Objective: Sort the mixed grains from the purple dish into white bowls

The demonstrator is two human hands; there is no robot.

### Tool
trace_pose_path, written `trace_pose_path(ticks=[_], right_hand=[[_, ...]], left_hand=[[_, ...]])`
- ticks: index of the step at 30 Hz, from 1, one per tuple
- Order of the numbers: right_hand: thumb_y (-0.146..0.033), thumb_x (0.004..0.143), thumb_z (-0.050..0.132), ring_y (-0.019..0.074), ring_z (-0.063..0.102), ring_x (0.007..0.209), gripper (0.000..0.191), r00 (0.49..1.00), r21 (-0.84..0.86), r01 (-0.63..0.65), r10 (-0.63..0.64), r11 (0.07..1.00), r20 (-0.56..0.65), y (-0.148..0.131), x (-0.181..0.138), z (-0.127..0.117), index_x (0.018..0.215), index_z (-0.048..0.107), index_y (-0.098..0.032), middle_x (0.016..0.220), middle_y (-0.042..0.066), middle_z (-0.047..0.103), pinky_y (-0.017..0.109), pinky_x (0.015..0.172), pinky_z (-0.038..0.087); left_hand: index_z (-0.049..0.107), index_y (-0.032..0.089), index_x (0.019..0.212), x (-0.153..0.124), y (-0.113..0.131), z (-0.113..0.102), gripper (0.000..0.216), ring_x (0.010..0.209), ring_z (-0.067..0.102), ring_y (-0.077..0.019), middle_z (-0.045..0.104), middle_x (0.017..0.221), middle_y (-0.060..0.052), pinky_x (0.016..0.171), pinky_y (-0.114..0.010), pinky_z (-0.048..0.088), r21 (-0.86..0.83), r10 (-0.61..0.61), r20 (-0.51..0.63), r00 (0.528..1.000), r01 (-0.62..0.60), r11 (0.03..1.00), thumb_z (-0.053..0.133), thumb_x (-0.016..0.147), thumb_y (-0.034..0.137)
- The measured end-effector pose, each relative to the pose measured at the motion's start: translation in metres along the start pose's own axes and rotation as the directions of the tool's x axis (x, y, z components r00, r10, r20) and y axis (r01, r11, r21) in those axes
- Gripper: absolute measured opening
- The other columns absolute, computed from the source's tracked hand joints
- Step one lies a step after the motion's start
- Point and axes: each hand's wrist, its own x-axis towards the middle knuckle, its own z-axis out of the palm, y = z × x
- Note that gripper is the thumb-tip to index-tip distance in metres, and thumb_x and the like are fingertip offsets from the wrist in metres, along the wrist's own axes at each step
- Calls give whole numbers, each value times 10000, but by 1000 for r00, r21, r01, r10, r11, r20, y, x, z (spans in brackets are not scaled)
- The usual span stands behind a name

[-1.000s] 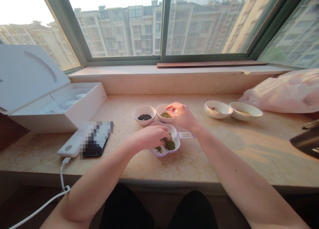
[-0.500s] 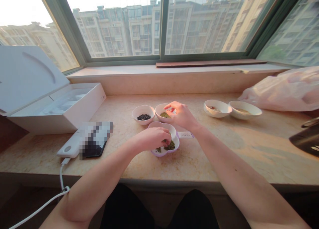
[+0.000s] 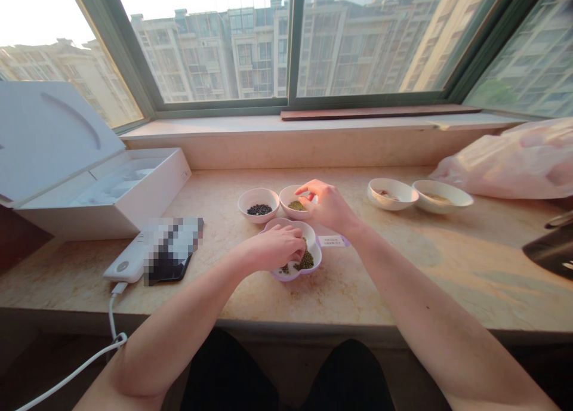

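On the stone ledge (image 3: 403, 280) under the window, head view: three small bowls stand close together before the person, so both hands reach them easily.
Left hand (image 3: 275, 248): curled, fingertips pressed into the green beans (image 3: 307, 260) of the purple-rimmed dish (image 3: 314, 262); if it holds any, I cannot tell.
Right hand (image 3: 329, 207): over the white bowl of green beans (image 3: 286, 195), thumb and forefinger pinched narrow; a bean between them is too small to tell.
Bowl of dark beans (image 3: 245, 199): just beside, untouched.

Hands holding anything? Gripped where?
Cannot tell. Left hand digs into beans in the purple bowl; right hand pinches above the green-bean bowl, fingertips hiding any bean.
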Motion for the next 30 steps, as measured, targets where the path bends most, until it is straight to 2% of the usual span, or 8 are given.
trace_pose_path(ticks=[3, 8, 13, 17, 21, 30], right_hand=[[-187, 898, 624, 209, 650, 850, 162, 1000, 9, 11, -11, 1000, 2, 1, 0, 0, 978, 764, -197, 1050, 73, 765, 344, 787, 514], [-196, 905, 627, 211, 647, 851, 157, 1000, 6, 9, -9, 1000, 13, -1, -1, 0, 980, 765, -199, 1035, 70, 764, 345, 790, 516], [-185, 909, 635, 210, 648, 857, 166, 1000, 3, 4, -4, 1000, 28, -3, -2, -2, 1006, 769, -194, 1055, 73, 768, 339, 797, 515], [-174, 906, 637, 208, 655, 853, 157, 999, 3, 19, -19, 1000, 27, -3, -1, -1, 987, 770, -195, 1044, 70, 772, 333, 783, 516], [-170, 906, 648, 203, 656, 828, 139, 999, 7, 40, -40, 999, 8, -1, -1, 1, 971, 769, -192, 1010, 65, 770, 328, 755, 519], [-145, 917, 662, 196, 662, 832, 132, 999, -1, 50, -50, 999, 21, -2, -2, 1, 972, 769, -199, 1031, 58, 764, 320, 754, 515]], left_hand=[[740, 206, 911, 0, -2, -5, 129, 979, 638, -184, 708, 1035, -34, 880, -306, 461, -39, -5, 35, 999, 6, 999, 638, 972, 155], [739, 201, 933, -5, -7, -16, 144, 1075, 657, -212, 732, 1035, -35, 942, -314, 484, -75, -21, -17, 1000, 20, 997, 674, 889, 81], [757, 204, 925, -6, -7, -17, 155, 1047, 679, -210, 744, 1028, -34, 962, -326, 502, -69, 0, -31, 1000, -2, 998, 652, 907, 92], [758, 208, 874, -2, -3, -13, 182, 998, 676, -195, 739, 972, -21, 916, -311, 496, -36, 3, -32, 999, -4, 999, 621, 950, 116], [756, 204, 883, 1, 2, -11, 213, 930, 672, -164, 748, 991, -14, 849, -281, 487, -22, -7, 13, 1000, 7, 1000, 585, 987, 129], [727, 203, 889, 0, 4, -11, 155, 922, 662, -157, 743, 1015, -6, 816, -281, 478, -42, -41, 61, 997, 44, 998, 615, 960, 123]])
